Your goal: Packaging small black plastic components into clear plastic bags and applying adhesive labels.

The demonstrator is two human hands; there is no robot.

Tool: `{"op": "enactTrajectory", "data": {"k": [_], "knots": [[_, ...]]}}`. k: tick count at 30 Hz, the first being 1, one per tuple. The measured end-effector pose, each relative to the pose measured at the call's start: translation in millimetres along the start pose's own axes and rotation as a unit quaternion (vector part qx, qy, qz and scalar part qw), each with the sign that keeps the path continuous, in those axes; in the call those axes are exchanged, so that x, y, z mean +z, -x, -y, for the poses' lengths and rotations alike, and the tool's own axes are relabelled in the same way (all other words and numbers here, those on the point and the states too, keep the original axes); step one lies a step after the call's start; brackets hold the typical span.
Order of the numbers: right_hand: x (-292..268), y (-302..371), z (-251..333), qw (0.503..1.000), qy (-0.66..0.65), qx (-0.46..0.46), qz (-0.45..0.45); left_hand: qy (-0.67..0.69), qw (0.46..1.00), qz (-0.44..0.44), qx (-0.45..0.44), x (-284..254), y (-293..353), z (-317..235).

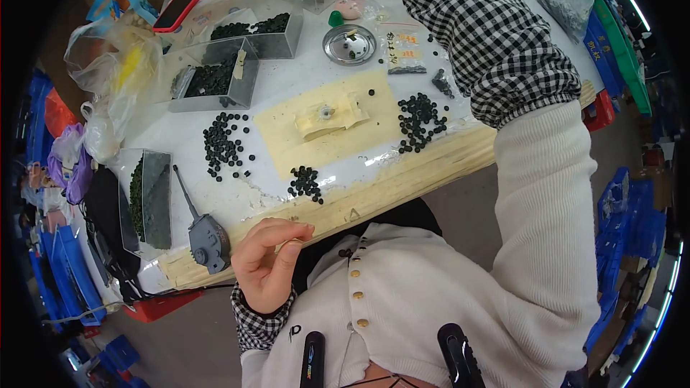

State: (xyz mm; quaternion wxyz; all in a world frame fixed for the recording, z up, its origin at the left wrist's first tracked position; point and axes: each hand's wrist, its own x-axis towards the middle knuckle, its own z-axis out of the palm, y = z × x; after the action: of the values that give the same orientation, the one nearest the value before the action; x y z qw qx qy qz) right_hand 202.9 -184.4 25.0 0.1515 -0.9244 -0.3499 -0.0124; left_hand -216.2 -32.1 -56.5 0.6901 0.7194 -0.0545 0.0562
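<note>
The left hand [264, 267] is held at the near edge of the desk [411, 171], nearer the body than the yellow sheet [279, 145] and to the left of its middle; the fingers are curled and the thumb comes up to the forefinger as in a pinch, but whether the tips hold something small and pale I cannot tell. The near pile [307, 182] of small round black parts sits just off the near edge of the yellow sheet, the closest loose parts to those fingertips, yet apart from them. The cream block [343, 113] lies on the middle of the sheet, forward and somewhat right of the left hand; its long axis runs left to right, the right end slightly farther from the body, so it lies across the line from the hand. The left hand seems the nearer to it: the right arm's checked sleeve [496, 39] stretches past the right side of the sheet to beyond its far edge, and the right hand is out of view. The left pile [221, 144] and the right pile [419, 121] flank the sheet. Beyond its far edge is a steel dish [330, 46]; left of the sheet and closer to the body, near the left hand, lies a grey turret-like model [208, 243] with a thin barrel.
</note>
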Motion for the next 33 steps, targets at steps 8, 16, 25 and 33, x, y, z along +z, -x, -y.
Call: {"op": "enactTrajectory", "data": {"k": [8, 16, 25, 33], "knots": [[10, -4, 11, 0.996, 0.074, -0.033, 0.036, -0.014, 1.000, 0.005, -0.001, -1, 1, -2], [15, -7, 17, 0.992, 0.108, -0.049, 0.050, -0.005, 1.000, -0.009, -0.009, -4, 5, 1], [-7, 0, 16, 0.990, 0.122, -0.060, 0.021, -0.005, 1.000, -0.004, -0.010, -4, 4, 2], [-100, 91, -5, 0.994, 0.016, -0.025, -0.108, -0.002, 1.000, -0.015, -0.011, -6, 6, 2]]}}
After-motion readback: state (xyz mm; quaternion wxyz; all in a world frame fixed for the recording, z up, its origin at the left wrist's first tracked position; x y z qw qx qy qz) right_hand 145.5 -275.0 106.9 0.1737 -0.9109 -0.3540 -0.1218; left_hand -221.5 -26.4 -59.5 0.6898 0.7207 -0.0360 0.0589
